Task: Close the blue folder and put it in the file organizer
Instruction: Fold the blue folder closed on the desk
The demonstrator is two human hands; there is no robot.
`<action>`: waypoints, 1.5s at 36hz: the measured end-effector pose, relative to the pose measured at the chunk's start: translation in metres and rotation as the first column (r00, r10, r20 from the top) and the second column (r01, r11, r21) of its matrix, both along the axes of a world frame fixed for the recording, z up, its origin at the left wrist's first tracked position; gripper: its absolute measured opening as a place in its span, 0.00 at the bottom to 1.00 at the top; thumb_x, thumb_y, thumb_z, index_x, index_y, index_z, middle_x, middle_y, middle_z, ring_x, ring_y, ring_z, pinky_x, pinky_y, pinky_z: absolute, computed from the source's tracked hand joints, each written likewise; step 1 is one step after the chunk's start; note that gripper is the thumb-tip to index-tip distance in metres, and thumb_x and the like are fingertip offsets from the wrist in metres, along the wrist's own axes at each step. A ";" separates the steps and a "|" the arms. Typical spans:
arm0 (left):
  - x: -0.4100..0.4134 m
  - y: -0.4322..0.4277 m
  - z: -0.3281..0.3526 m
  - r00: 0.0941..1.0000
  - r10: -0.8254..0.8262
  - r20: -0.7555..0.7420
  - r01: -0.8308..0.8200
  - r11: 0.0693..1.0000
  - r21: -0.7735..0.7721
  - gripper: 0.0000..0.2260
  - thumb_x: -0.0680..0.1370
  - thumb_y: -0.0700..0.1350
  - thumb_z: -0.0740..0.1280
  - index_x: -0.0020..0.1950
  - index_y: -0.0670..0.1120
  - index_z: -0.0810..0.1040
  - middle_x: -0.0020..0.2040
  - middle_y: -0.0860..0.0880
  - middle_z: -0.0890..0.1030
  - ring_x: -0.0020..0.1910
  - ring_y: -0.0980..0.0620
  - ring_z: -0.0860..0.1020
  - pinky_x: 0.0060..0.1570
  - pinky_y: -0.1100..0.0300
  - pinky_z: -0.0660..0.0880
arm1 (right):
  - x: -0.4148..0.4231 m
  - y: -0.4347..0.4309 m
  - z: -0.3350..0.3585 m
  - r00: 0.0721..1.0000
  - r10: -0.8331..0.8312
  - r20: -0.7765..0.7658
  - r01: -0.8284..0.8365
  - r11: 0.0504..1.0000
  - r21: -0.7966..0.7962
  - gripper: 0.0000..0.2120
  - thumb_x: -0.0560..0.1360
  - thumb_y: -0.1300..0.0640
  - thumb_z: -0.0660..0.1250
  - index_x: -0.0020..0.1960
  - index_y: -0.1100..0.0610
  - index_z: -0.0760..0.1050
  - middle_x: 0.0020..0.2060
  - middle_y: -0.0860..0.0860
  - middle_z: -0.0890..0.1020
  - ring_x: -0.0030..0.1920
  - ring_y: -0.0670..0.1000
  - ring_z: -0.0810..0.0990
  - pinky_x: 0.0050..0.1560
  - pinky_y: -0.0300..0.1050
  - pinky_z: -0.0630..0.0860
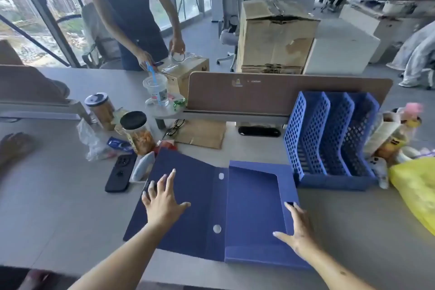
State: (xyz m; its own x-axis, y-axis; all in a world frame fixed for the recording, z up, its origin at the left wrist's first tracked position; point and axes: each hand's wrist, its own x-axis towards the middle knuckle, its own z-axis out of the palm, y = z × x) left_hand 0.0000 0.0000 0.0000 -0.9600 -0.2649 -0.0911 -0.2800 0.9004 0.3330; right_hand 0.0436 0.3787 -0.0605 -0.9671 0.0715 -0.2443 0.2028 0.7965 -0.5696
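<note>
The blue folder (251, 207) lies open and flat on the grey desk in front of me, its cover flap spread to the left and its shallow box part to the right. My left hand (162, 200) rests flat on the cover flap with fingers spread. On the right rim of the box part lies my right hand (297, 231), fingers apart, holding nothing. The blue mesh file organizer (329, 139) stands just beyond the folder's right corner, with three upright slots that look empty.
Left of the folder lie a black phone (120, 172), a white case (142, 167) and two jars (138, 132). A yellow bag (416, 190) and toys (397, 129) crowd the organizer's right side. A person (131, 7) stands across the desk behind a brown divider (282, 92).
</note>
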 end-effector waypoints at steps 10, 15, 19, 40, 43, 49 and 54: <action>0.012 -0.043 -0.004 0.982 0.188 0.034 -0.187 0.982 -0.040 0.54 0.65 0.63 0.76 0.79 0.58 0.42 0.80 0.48 0.54 0.73 0.40 0.62 0.66 0.44 0.64 | 0.007 0.005 -0.004 0.990 -0.041 0.139 0.055 0.993 -0.100 0.48 0.69 0.51 0.77 0.80 0.50 0.52 0.80 0.48 0.43 0.80 0.50 0.49 0.76 0.48 0.57; 0.017 -0.058 -0.002 0.977 0.197 0.080 -0.194 0.980 -0.039 0.46 0.68 0.60 0.75 0.78 0.53 0.54 0.69 0.48 0.73 0.68 0.44 0.68 0.61 0.48 0.66 | 0.009 0.009 -0.006 0.993 -0.035 0.116 0.049 0.991 -0.122 0.47 0.70 0.53 0.77 0.80 0.51 0.53 0.80 0.45 0.45 0.80 0.50 0.52 0.74 0.46 0.59; 0.021 -0.062 0.006 0.987 0.151 0.049 -0.151 0.988 0.013 0.43 0.68 0.56 0.76 0.78 0.53 0.59 0.70 0.49 0.73 0.69 0.45 0.69 0.61 0.48 0.67 | 0.008 0.007 -0.006 0.992 -0.044 0.116 0.059 0.990 -0.131 0.46 0.71 0.54 0.76 0.80 0.52 0.52 0.80 0.44 0.45 0.80 0.49 0.52 0.73 0.45 0.60; 0.019 0.032 0.094 0.954 -0.274 -0.122 0.285 0.703 0.652 0.21 0.77 0.56 0.68 0.69 0.65 0.70 0.57 0.60 0.82 0.48 0.62 0.83 0.50 0.66 0.77 | -0.017 -0.034 0.064 0.996 -0.050 -0.075 0.015 0.913 -0.407 0.28 0.78 0.47 0.64 0.77 0.45 0.61 0.75 0.38 0.62 0.76 0.42 0.61 0.70 0.37 0.60; 0.016 0.053 0.082 0.952 -0.286 -0.112 0.277 0.640 0.717 0.17 0.77 0.56 0.66 0.67 0.64 0.73 0.60 0.58 0.82 0.54 0.62 0.82 0.63 0.53 0.75 | -0.016 -0.058 0.100 0.991 -0.018 -0.130 -0.053 0.850 -0.524 0.25 0.80 0.49 0.62 0.76 0.41 0.62 0.69 0.38 0.72 0.70 0.34 0.69 0.60 0.22 0.65; 0.012 0.089 0.056 0.968 -0.247 -0.034 0.176 0.581 0.795 0.40 0.61 0.72 0.72 0.69 0.74 0.58 0.67 0.60 0.74 0.56 0.60 0.81 0.56 0.59 0.75 | -0.016 -0.086 0.135 0.982 0.023 -0.187 -0.135 0.779 -0.613 0.28 0.78 0.43 0.62 0.76 0.39 0.59 0.68 0.39 0.74 0.68 0.34 0.72 0.62 0.30 0.69; 0.009 0.109 0.036 0.979 -0.200 0.041 0.087 0.592 0.802 0.48 0.67 0.58 0.77 0.77 0.63 0.49 0.74 0.53 0.67 0.66 0.49 0.71 0.63 0.56 0.68 | -0.014 -0.085 0.132 0.988 -0.031 -0.154 -0.080 0.744 -0.664 0.29 0.78 0.48 0.66 0.76 0.43 0.62 0.71 0.40 0.73 0.71 0.37 0.70 0.69 0.39 0.69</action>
